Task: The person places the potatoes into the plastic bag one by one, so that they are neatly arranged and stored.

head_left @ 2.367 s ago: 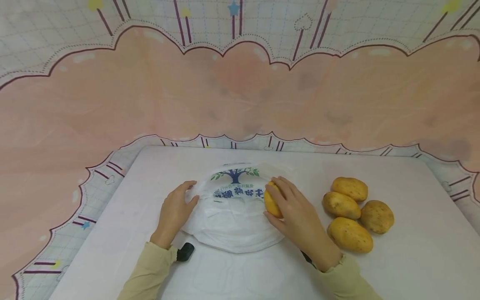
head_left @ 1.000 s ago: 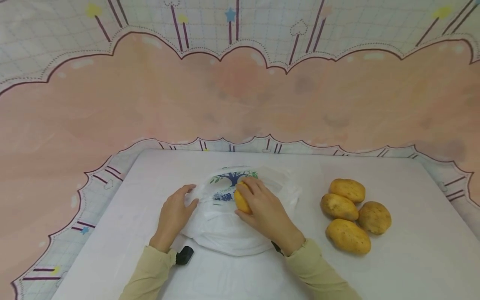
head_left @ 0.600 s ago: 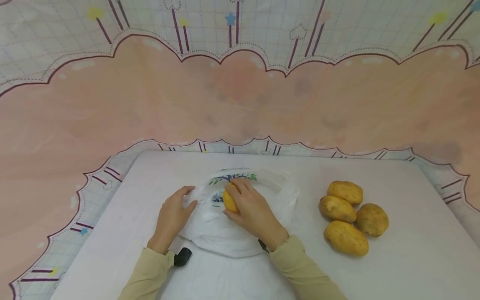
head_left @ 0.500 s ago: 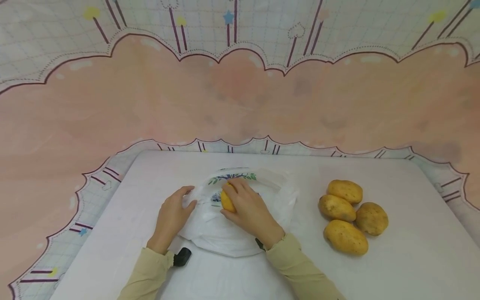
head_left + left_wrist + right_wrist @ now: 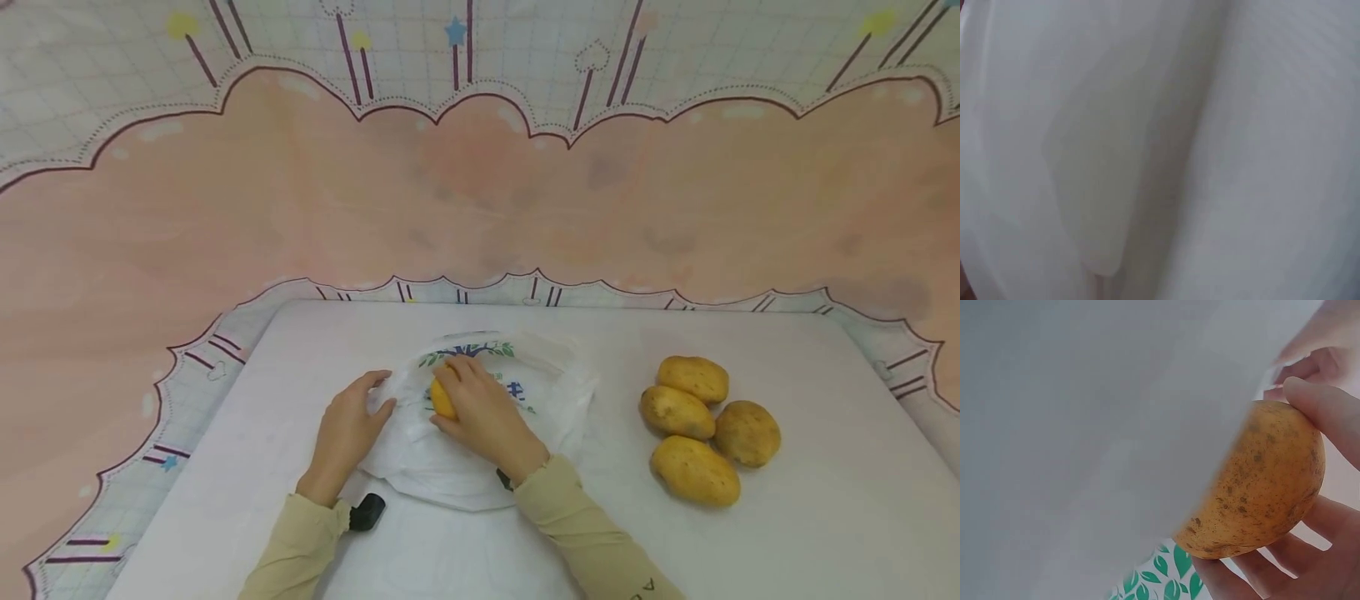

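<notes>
A thin white plastic bag (image 5: 457,467) with a printed tree lies across the middle of the table. My left hand (image 5: 347,429) holds the bag's left edge; in the right wrist view its curled fingers (image 5: 1310,369) show at the white film. With my right hand (image 5: 487,412) I grip a yellow potato (image 5: 441,400) over the bag, near the left hand. The right wrist view shows thumb and fingers around this brown-specked potato (image 5: 1266,481), with blurred white film (image 5: 1110,425) covering part of it. Pale bag film (image 5: 1097,156) fills the left wrist view.
Several potatoes (image 5: 695,471) lie in a cluster on the white table (image 5: 825,533), to the right of the bag. Behind the table hangs a patterned cloth (image 5: 480,208). A black wrist device (image 5: 368,512) sits by the left cuff.
My right hand has carried the potato leftward across the bag, from its right side toward my left hand. The left hand stays at the bag's edge, and the potato cluster has not moved.
</notes>
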The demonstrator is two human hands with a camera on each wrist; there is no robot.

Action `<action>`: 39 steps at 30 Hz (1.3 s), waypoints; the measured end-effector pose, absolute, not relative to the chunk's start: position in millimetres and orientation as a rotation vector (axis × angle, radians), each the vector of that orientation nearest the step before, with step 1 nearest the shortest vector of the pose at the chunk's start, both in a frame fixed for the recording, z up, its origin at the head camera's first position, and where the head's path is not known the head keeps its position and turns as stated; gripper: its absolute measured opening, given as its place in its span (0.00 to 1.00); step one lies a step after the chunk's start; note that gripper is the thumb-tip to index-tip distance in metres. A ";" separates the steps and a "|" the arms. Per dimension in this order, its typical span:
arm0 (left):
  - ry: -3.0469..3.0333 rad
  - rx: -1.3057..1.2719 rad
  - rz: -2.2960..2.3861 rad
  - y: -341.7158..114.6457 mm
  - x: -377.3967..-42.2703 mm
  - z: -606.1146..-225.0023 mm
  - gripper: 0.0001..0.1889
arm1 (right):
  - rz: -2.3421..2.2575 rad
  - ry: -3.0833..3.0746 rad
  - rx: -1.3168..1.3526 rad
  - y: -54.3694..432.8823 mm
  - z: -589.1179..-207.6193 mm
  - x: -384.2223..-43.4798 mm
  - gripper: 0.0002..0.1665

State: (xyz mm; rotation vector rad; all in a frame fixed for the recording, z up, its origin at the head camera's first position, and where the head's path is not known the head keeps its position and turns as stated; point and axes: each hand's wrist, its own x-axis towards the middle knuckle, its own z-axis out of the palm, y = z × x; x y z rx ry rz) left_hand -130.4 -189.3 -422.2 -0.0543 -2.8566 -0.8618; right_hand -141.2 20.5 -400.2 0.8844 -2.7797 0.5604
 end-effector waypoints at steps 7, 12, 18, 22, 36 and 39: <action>-2.849 -0.065 -0.856 -190.7 -129.5 -421.6 0.23 | 0.556 -2.785 0.881 11.0 -403.1 -145.2 0.34; -2.843 -0.077 -0.860 -190.0 -131.6 -422.0 0.23 | 0.521 -2.792 0.878 7.2 -404.0 -149.2 0.34; -2.863 -0.067 -0.874 -188.6 -133.4 -422.1 0.23 | 0.496 -2.832 0.854 2.9 -404.3 -155.4 0.34; -2.863 -0.069 -0.859 -189.9 -132.4 -420.8 0.23 | 0.493 -2.817 0.865 -0.5 -404.9 -157.6 0.35; -2.856 -0.108 -0.885 -191.2 -132.2 -425.9 0.23 | 0.564 -2.756 0.892 -5.7 -410.1 -161.4 0.35; -2.851 -0.123 -0.883 -190.8 -133.4 -425.3 0.23 | 0.536 -2.769 0.889 -6.1 -410.2 -162.8 0.36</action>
